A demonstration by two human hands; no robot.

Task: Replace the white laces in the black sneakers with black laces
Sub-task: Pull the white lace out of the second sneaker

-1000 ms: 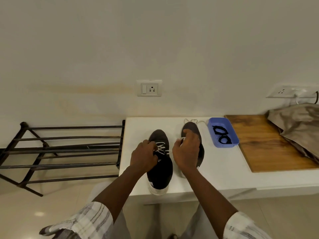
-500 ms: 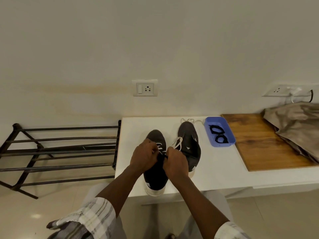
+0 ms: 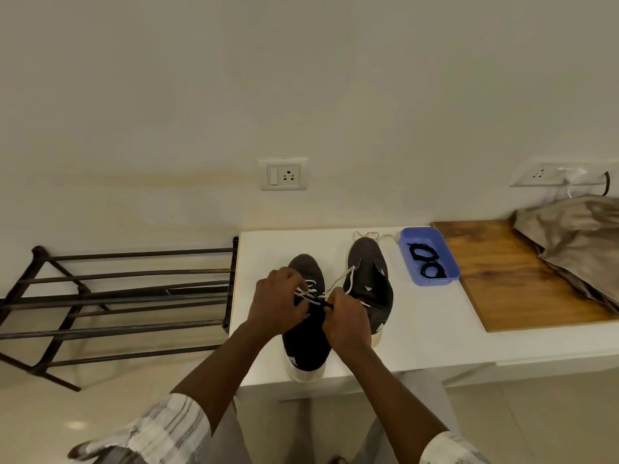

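Note:
Two black sneakers stand on the white table point(image 3: 435, 333), toes toward the wall. The left sneaker point(image 3: 306, 346) carries a white lace point(image 3: 310, 294) across its eyelets. My left hand point(image 3: 276, 301) is curled over the lacing and pinches the lace. My right hand point(image 3: 346, 321) pinches a loop of the same lace, which rises over the right sneaker point(image 3: 370, 279). A loose white lace point(image 3: 366, 234) lies beyond the right sneaker's toe. Two coiled black laces point(image 3: 427, 261) lie in a blue tray point(image 3: 410, 236).
A wooden board point(image 3: 509, 279) lies right of the tray with crumpled beige cloth point(image 3: 576, 236) on its far end. A black metal rack point(image 3: 117, 296) stands left of the table. Wall sockets point(image 3: 283, 174) sit above the table.
My right hand left the right sneaker and came over to the left sneaker, where it now pinches the white lace. The left hand stayed on the lacing.

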